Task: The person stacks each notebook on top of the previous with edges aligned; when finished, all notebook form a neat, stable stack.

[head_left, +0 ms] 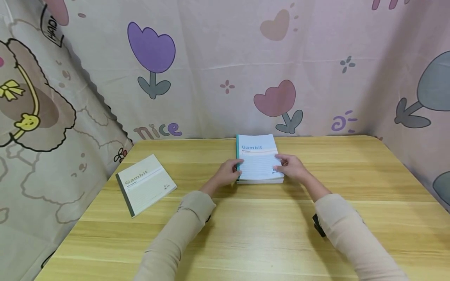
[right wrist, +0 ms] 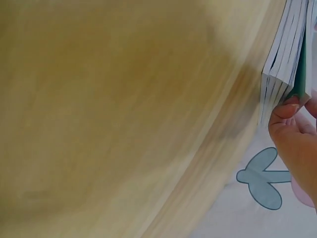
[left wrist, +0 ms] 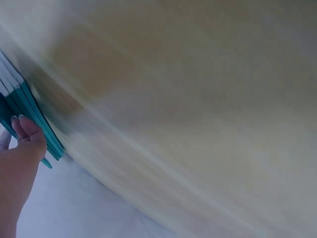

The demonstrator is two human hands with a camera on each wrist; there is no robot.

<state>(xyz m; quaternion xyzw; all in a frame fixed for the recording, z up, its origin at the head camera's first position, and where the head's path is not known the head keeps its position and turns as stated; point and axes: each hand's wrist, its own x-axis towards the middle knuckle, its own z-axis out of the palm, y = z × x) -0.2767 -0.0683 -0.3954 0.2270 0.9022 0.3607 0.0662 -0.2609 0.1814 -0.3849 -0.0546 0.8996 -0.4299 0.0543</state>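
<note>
Near the far edge of the table, a pale blue notebook (head_left: 258, 156) marked "Gambit" tops a stack of several notebooks (right wrist: 280, 64). My left hand (head_left: 227, 172) pinches its teal spine side, thumb and fingers at the edge. Opposite it, my right hand (head_left: 292, 167) grips the page side of the same notebook. In the right wrist view, that notebook's edge is parted from those below, and a green cover shows in the gap. Teal spines (left wrist: 42, 119) line up beside the fingers in the left wrist view.
A cream "Gambit" notebook (head_left: 145, 185) with a dark spine lies angled at the table's left. Behind the wooden table (head_left: 253, 242) hangs a printed cloth (head_left: 218, 47) with tulips and hearts, close to the stack. Another patterned cloth (head_left: 38, 171) hangs along the left side.
</note>
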